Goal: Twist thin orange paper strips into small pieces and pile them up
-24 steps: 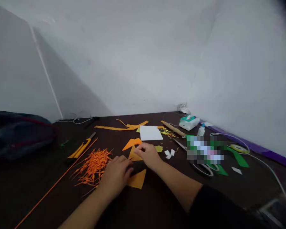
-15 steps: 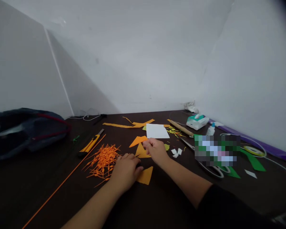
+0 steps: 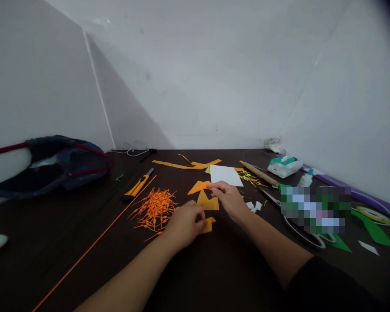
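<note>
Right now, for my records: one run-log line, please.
left hand: beside orange pile | right hand: at orange paper | yellow cutter: left of pile

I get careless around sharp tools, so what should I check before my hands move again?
1. Yellow-handled knife clear of both hands: ok, beyond the orange pile.
2. Scissors clear of the right hand: ok, lying off to its right.
3. Scissors blades closed: cannot tell, partly blurred out.
4. Left hand well away from the orange pile: not ok, right at its edge.
5. Left fingertips empty: cannot tell, the curled fingers hide them.
</note>
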`<control>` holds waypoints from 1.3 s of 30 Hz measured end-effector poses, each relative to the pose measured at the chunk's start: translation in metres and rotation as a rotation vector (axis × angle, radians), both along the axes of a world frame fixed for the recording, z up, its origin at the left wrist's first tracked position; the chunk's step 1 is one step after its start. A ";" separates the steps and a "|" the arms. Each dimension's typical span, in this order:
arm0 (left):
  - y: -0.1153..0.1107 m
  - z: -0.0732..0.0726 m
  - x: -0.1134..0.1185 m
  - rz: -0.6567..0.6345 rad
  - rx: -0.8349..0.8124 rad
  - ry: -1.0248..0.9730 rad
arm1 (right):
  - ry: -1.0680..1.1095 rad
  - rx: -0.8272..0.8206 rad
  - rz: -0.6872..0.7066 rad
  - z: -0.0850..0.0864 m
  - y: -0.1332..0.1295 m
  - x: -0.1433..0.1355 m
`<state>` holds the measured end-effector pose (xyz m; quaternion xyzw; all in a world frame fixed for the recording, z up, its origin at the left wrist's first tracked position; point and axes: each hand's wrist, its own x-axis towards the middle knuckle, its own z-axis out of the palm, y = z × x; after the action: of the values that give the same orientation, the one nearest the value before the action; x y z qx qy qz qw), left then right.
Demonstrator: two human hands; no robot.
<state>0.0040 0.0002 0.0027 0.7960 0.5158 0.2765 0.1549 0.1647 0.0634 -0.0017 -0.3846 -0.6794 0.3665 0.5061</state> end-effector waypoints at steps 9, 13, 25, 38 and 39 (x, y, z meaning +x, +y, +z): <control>0.011 0.005 -0.012 0.252 -0.211 -1.069 | 0.126 -0.103 0.103 0.000 -0.019 -0.014; 0.009 0.006 -0.008 0.193 -0.215 -1.208 | 0.115 -0.027 0.064 0.001 -0.025 -0.020; 0.004 0.008 -0.005 0.166 -0.089 -0.763 | -0.120 0.216 0.107 0.008 -0.027 -0.019; -0.001 0.010 -0.001 0.080 -0.146 -0.903 | 0.217 -0.136 0.189 -0.002 -0.027 -0.026; -0.001 0.010 -0.001 0.089 -0.136 -0.903 | 0.254 -0.172 0.189 -0.004 -0.027 -0.027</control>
<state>0.0031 -0.0011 0.0131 0.5609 0.4473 0.5676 0.4038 0.1374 0.0363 -0.0053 -0.3113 -0.6092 0.5150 0.5164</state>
